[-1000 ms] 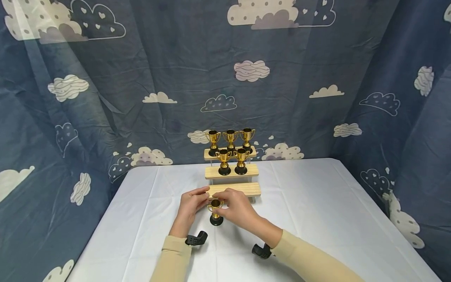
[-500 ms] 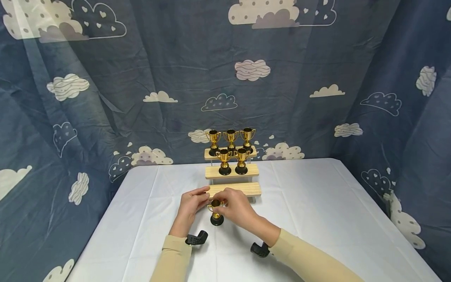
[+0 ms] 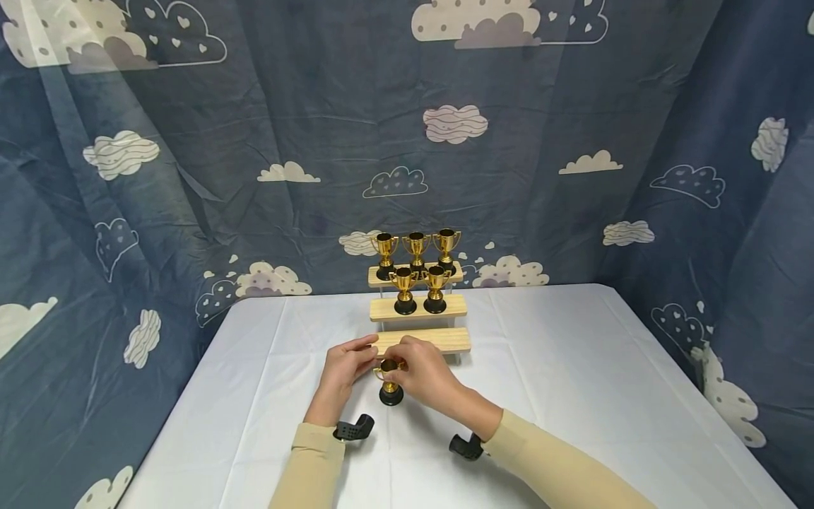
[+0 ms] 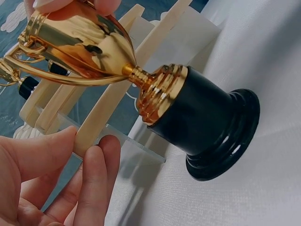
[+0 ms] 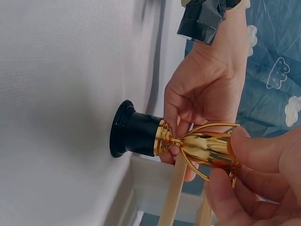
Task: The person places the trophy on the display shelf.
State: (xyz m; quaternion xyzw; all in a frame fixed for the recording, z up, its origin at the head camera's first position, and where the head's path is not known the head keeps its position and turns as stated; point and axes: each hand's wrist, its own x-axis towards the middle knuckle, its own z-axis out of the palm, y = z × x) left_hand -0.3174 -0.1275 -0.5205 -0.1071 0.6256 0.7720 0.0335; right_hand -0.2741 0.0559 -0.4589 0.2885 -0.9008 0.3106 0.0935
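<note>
A gold trophy cup with a black base is upright in front of the stand. My right hand pinches it by the upper bowl; in the right wrist view the thumb lies on the bowl near the rim. Whether the base touches the cloth, I cannot tell. My left hand holds the left end of the lowest wooden shelf; the left wrist view shows thumb and fingers on either side of that shelf end. Nothing stands on the visible part of this shelf.
Two trophy cups stand on the middle shelf, and three more on the top one. Clear supports carry the tiers. White cloth covers the table; a dark blue cloud-print curtain surrounds it.
Almost nothing differs. The right wrist has shifted slightly left, while the trophy cup and the left hand stay where they were.
</note>
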